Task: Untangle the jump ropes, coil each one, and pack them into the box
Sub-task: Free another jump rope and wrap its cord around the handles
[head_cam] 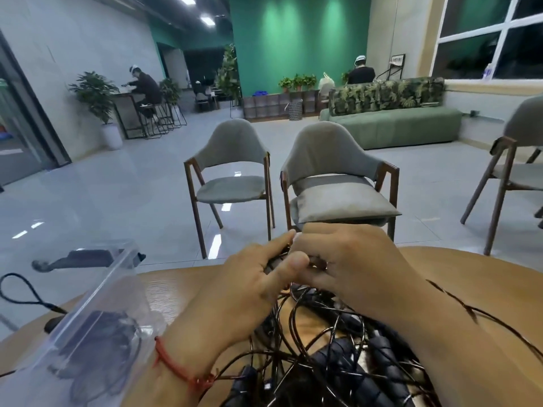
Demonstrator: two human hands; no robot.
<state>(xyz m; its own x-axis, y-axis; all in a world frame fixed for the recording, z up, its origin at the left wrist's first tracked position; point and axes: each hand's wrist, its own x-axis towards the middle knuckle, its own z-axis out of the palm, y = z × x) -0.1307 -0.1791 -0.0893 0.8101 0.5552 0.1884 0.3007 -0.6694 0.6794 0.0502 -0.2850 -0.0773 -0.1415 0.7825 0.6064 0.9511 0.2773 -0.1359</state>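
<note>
The left hand (pixel 249 277) and right hand (pixel 346 265) are brought together, touching, just above the far edge of the tangled ropes (pixel 308 348). The left hand is partly closed: its index finger is held nearly straight and pointed away, its thumb is laid across toward the right hand, and a dark strand is pinched between thumb and fingers. The right hand is more tightly curled, knuckles up, with its fingertips tucked under and closed on the same dark bit of rope; exactly how much of it is held cannot be told, since the fingers hide it. Both forearms are reached forward over the worktop (pixel 484 289), the left from the lower middle and the right from the lower right, and both are raised over the tangle. A red cord bracelet (pixel 176 368) is worn on the left wrist. The ropes are heaped on the worktop under and in front of the wrists, as thin dark loops crossed over ribbed black handles (pixel 379 365); 1 strand is trailed off to the right across the wood. The clear box (pixel 117 277) is stood at the left edge of the worktop, just beside the left forearm, and dark coils are seen through its wall. 2 grey chairs (pixel 232 171) are set beyond the worktop.
</note>
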